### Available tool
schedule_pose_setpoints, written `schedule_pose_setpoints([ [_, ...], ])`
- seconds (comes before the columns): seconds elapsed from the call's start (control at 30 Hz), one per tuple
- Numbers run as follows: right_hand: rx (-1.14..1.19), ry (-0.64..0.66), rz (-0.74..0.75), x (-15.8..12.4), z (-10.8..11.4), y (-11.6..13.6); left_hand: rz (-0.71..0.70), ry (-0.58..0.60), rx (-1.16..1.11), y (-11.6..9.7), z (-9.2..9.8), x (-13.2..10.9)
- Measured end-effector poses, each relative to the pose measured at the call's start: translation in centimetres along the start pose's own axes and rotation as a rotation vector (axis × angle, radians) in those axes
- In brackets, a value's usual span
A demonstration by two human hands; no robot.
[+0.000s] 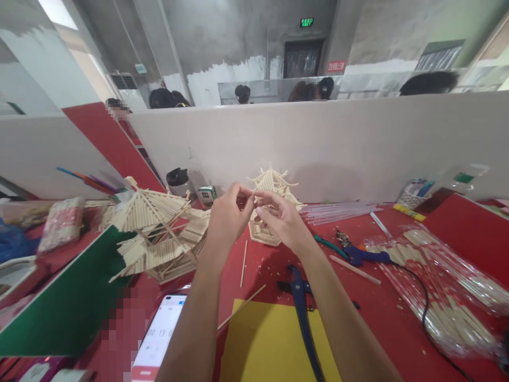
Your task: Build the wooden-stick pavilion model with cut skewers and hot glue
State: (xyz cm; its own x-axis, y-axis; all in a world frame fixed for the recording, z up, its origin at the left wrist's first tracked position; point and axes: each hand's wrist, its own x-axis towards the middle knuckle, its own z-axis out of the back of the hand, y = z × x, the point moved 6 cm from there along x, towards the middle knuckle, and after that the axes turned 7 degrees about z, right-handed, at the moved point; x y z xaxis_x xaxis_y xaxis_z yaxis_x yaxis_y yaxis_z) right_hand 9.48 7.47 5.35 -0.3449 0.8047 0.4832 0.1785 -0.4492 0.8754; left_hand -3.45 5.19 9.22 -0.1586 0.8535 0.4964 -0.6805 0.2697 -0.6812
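My left hand (230,212) and my right hand (278,215) meet in front of a small pagoda model (271,183) built of thin wooden sticks. Both hands have thumb and fingertips pinched close together; whatever lies between them is too small or hidden to make out. The model's curved roof tips show above my fingers and its stick base below, while its middle is covered. To the left stands a larger stick pagoda (149,212) with layered roofs. A loose stick (244,263) lies on the red table below my hands, and another stick (242,306) crosses the yellow sheet's edge.
Blue-handled cutters (301,313) rest on a yellow sheet (258,345). At right lie a blue glue gun (360,254) with its black cord, clear glue sticks (338,212) and bagged chopsticks (429,297). A phone (161,331) shows a timer. A pale partition (318,138) closes the back.
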Motion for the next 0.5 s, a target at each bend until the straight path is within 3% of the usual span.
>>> schedule_pose_setpoints([
  [0.2, -0.049, -0.031, 0.075, 0.0, 1.3, 0.7, 0.063, -0.015, -0.040, 2.4, 0.5, 0.8],
  [0.33, -0.088, -0.078, 0.104, -0.1, 3.0, 1.3, 0.092, 0.065, -0.052, 4.1, -0.3, 1.5],
  [0.5, -0.115, -0.120, 0.105, -0.2, 4.3, 1.4, 0.106, 0.053, -0.104, 4.7, -1.1, 1.7],
])
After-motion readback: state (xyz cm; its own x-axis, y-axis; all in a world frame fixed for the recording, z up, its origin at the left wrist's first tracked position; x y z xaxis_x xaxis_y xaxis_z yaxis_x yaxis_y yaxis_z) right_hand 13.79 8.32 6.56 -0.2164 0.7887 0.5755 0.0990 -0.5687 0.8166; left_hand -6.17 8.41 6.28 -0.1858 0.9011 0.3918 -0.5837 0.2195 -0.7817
